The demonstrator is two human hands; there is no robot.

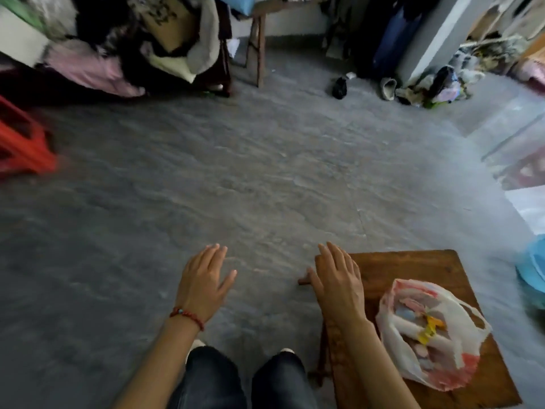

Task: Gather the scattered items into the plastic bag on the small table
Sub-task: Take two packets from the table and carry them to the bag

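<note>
**Both hands free, bag already filled on the bench**

The left hand (pixel 203 281) hovers over the bare floor (pixel 265 172) with fingers straight and spread, holding nothing. The right hand (pixel 339 278) is also flat and empty, fingers extended over the near-left corner of the small wooden bench (pixel 413 264); whether it rests on the wood or floats just above cannot be told. The plastic bag (pixel 427 335) lies on the bench to the right of that hand, mouth open, with pale and yellow items inside.

The step now looks like searching for leftovers (none show on the nearby floor). To do it well, scan the bench edges and floor before reaching, and keep the bag's mouth open.

Motion blur smears the contents of the bag, so the items cannot be named. The bench's near edge is cut off by the frame, and the right forearm hides part of its left side
</note>
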